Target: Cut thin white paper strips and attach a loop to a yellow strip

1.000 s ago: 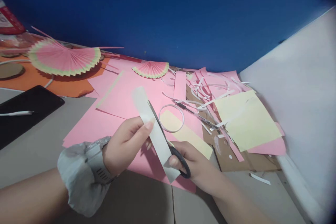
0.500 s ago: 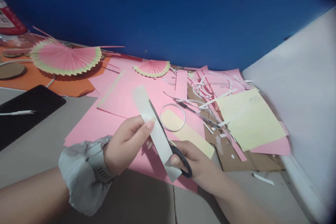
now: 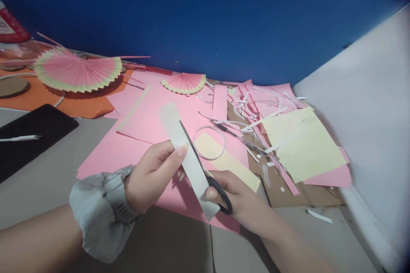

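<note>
My left hand [image 3: 153, 174], with a grey watch on the wrist, pinches a long white paper strip [image 3: 187, 158] that slants from upper left to lower right. My right hand [image 3: 238, 198] grips black-handled scissors [image 3: 208, 175]; their blades run along the strip's right edge, and the strip's lower end partly hides the handle. Both hands hover over a large pink sheet [image 3: 128, 149] on the table.
Two pink and yellow folded paper fans [image 3: 75, 70] [image 3: 183, 83] lie at the back. A white ring [image 3: 209, 143], yellow sheets [image 3: 301, 143], paper scraps [image 3: 256, 111], a second pair of scissors [image 3: 237, 134], a black tablet [image 3: 28, 134] and a white wall [image 3: 361, 115] surround the hands.
Nothing clear has changed apart from a slight shift of the view; both hands keep the same hold on strip and scissors.
</note>
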`<state>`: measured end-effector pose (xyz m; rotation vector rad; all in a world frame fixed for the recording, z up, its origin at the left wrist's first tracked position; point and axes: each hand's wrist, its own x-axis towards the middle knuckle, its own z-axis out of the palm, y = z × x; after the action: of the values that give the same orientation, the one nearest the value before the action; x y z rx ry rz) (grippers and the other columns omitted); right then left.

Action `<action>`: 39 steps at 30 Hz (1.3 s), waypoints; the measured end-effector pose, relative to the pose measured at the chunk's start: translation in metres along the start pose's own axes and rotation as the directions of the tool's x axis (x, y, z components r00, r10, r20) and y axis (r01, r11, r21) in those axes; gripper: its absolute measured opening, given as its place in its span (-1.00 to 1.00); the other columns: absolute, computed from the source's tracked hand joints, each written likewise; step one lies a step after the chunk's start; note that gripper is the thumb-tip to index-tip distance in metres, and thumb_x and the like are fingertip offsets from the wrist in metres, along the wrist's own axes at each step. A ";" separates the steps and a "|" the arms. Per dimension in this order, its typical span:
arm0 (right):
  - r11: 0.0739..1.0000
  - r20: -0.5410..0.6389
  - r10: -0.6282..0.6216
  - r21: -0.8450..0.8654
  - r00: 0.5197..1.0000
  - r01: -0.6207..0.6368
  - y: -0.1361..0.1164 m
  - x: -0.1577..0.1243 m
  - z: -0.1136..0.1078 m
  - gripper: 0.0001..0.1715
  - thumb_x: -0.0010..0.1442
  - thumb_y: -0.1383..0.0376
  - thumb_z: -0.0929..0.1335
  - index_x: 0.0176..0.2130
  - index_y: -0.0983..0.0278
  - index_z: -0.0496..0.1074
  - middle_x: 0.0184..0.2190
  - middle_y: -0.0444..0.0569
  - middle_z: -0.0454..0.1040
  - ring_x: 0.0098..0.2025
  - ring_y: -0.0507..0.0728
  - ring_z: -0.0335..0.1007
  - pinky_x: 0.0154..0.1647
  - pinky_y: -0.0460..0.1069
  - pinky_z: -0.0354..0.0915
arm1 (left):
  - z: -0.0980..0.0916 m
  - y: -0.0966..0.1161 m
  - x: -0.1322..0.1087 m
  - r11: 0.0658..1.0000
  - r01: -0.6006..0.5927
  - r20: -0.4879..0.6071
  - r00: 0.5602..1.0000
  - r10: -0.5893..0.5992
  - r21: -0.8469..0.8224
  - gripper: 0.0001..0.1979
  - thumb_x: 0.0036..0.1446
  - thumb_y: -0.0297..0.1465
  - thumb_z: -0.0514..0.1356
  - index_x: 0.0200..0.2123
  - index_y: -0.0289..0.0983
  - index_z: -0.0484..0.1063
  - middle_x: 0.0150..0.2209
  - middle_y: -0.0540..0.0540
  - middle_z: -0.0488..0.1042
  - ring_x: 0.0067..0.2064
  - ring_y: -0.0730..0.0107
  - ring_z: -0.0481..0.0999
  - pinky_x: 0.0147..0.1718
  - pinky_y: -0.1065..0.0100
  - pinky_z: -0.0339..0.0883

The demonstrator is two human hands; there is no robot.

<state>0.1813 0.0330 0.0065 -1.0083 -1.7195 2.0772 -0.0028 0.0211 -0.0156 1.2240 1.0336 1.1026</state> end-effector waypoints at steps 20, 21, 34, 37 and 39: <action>0.997 0.021 0.066 -0.049 0.998 -0.065 -0.002 0.000 0.002 -0.47 0.13 -0.08 0.26 -0.51 0.26 0.03 -0.53 -0.21 -0.08 -0.48 -0.03 -0.20 -0.50 -0.09 -0.18 | 0.000 0.003 0.002 0.991 -0.087 -0.267 0.957 0.112 0.106 -0.67 0.25 -0.27 -0.04 -0.55 -0.24 0.21 -0.61 0.07 0.22 -0.56 0.51 0.24 -0.57 0.44 0.16; 0.997 0.021 0.067 -0.047 0.998 -0.066 -0.002 0.001 0.002 -0.47 0.13 -0.08 0.26 -0.51 0.26 0.03 -0.53 -0.21 -0.08 -0.48 -0.02 -0.21 -0.50 -0.09 -0.18 | 0.000 0.002 0.002 0.991 -0.082 -0.263 0.959 0.107 0.103 -0.67 0.25 -0.27 -0.05 -0.55 -0.24 0.21 -0.61 0.07 0.22 -0.56 0.50 0.24 -0.57 0.43 0.16; 0.998 0.015 0.055 -0.041 0.998 -0.055 0.000 0.001 0.003 -0.50 0.15 -0.05 0.25 -0.51 0.27 0.05 -0.52 -0.20 -0.06 -0.47 -0.02 -0.18 -0.49 -0.08 -0.17 | 0.001 0.001 0.002 0.997 -0.069 -0.230 0.970 0.078 0.047 -0.67 0.26 -0.29 -0.05 -0.54 -0.25 0.22 -0.61 0.07 0.23 -0.55 0.53 0.22 -0.55 0.45 0.15; 0.998 0.009 0.050 -0.036 0.999 -0.049 0.000 0.001 0.004 -0.48 0.14 -0.07 0.25 -0.51 0.26 0.05 -0.52 -0.21 -0.07 -0.47 -0.02 -0.19 -0.49 -0.09 -0.18 | 0.001 0.001 0.002 0.996 -0.065 -0.226 0.971 0.077 0.057 -0.67 0.26 -0.29 -0.05 -0.53 -0.25 0.22 -0.60 0.07 0.23 -0.54 0.51 0.23 -0.53 0.43 0.15; 0.998 0.008 0.049 -0.029 0.999 -0.048 0.000 0.001 0.004 -0.49 0.14 -0.06 0.26 -0.51 0.26 0.04 -0.52 -0.21 -0.07 -0.48 -0.02 -0.19 -0.49 -0.09 -0.18 | 0.001 0.001 0.002 0.996 -0.060 -0.235 0.969 0.075 0.071 -0.68 0.26 -0.28 -0.05 -0.53 -0.25 0.23 -0.60 0.07 0.23 -0.54 0.50 0.23 -0.52 0.42 0.15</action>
<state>0.1781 0.0311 0.0061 -1.0610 -1.7514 2.0950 -0.0020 0.0232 -0.0143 1.2052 1.2234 1.3014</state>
